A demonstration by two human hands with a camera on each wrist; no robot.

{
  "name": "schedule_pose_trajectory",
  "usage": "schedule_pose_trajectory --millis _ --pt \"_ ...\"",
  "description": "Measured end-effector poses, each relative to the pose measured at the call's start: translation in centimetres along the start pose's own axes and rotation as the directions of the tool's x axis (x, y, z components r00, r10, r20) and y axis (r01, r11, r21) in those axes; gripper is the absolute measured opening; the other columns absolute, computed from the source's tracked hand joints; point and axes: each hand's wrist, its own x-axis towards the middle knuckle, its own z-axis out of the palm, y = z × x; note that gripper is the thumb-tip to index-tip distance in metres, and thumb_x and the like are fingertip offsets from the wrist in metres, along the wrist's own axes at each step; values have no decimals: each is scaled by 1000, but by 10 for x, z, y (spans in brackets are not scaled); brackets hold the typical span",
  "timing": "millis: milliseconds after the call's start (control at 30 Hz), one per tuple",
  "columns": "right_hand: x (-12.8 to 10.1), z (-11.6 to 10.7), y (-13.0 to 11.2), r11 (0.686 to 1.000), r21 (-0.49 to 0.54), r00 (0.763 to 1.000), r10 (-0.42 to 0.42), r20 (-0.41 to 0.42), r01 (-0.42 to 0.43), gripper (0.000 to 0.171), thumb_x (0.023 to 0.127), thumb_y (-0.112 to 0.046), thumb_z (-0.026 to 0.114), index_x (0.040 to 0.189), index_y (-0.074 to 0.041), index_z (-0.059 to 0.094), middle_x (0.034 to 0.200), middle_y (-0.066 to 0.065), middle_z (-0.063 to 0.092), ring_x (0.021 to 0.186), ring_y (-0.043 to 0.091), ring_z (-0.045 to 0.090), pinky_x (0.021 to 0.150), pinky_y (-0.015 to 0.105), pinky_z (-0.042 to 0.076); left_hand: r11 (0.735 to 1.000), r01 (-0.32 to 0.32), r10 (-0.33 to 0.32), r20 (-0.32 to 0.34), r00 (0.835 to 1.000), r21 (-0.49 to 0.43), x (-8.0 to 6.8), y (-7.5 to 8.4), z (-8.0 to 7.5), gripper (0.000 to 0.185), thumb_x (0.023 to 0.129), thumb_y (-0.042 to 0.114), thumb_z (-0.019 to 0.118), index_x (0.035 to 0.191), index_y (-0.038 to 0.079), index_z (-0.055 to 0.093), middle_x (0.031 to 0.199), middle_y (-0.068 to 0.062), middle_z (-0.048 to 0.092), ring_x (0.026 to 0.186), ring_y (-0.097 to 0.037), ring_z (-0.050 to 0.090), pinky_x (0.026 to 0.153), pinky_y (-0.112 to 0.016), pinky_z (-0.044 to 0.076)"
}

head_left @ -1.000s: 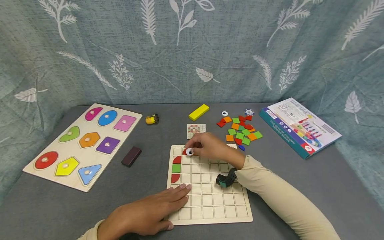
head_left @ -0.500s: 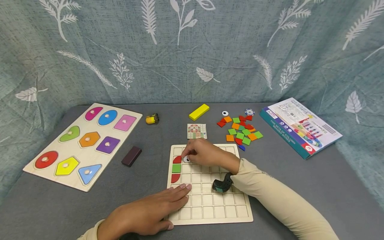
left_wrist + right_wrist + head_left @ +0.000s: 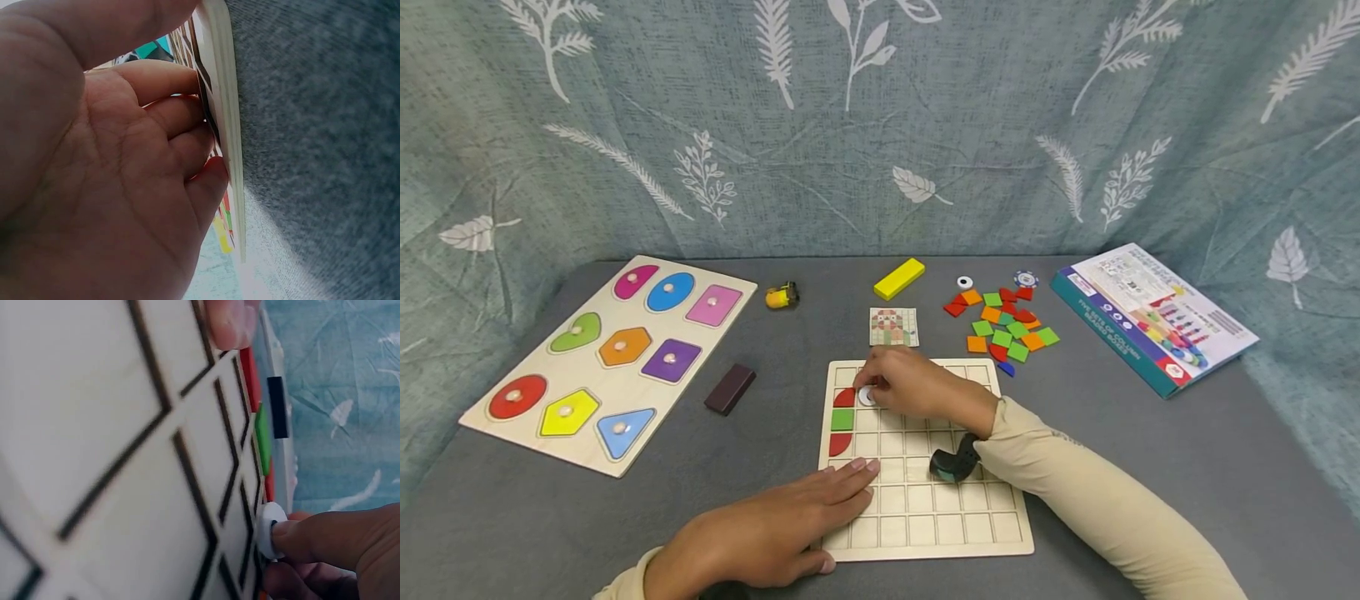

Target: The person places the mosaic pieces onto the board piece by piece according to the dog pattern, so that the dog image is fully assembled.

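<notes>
My right hand [image 3: 913, 383] pinches a round white eye disc [image 3: 867, 396] with a dark centre, over the second row of the wooden grid board [image 3: 951, 527]. In the right wrist view, the thumb lies on the face of the disc [image 3: 270, 531], which stands at the board's surface. Left of it, a red quarter-round tile [image 3: 844, 398], a green square tile [image 3: 842, 419] and another red quarter-round tile [image 3: 840, 443] sit in the first column. My left hand [image 3: 775, 521] rests on the board's left side, fingers extended; the left wrist view shows its palm [image 3: 125, 169] beside the board's edge.
Behind the board lies a pattern card [image 3: 894, 327]. Loose coloured tiles [image 3: 1002, 337], a second eye disc [image 3: 965, 282] and a poker chip [image 3: 1026, 279] lie right. Around are a yellow block [image 3: 898, 278], dark block [image 3: 730, 389], toy vehicle [image 3: 782, 295], shape puzzle [image 3: 617, 383] and box [image 3: 1153, 317].
My right hand has come nearer with the eye disc, from the top row to the second row. It has hardly moved in the last half second. The left hand stays put.
</notes>
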Motion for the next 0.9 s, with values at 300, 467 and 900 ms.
schedule_pose_trajectory --millis 300,467,900 --pt "-1 0 -1 1000 5 1000 -29 -4 29 18 87 5 62 93 -5 75 92 2 63 83 14 58 75 23 47 1000 7 -7 5 1000 15 -1 1 -1 73 91 23 70 152 11 32 162 -1 12 146 -19 14 112 -42 26" --pt "-2 -5 5 999 41 1000 -27 -6 27 15 88 2 64 95 -5 75 92 2 66 80 12 56 72 22 46 1000 5 -5 5 1000 19 0 1 -1 73 91 22 70 152 10 33 162 -2 13 146 -19 14 112 -42 26" --pt "-12 -35 54 967 180 969 207 -132 -182 15 92 -5 65 105 -2 73 97 5 69 76 15 58 68 29 48 1000 16 -16 21 1000 2 1 2 -2 71 92 22 69 152 11 33 162 0 12 146 -18 15 113 -41 25"
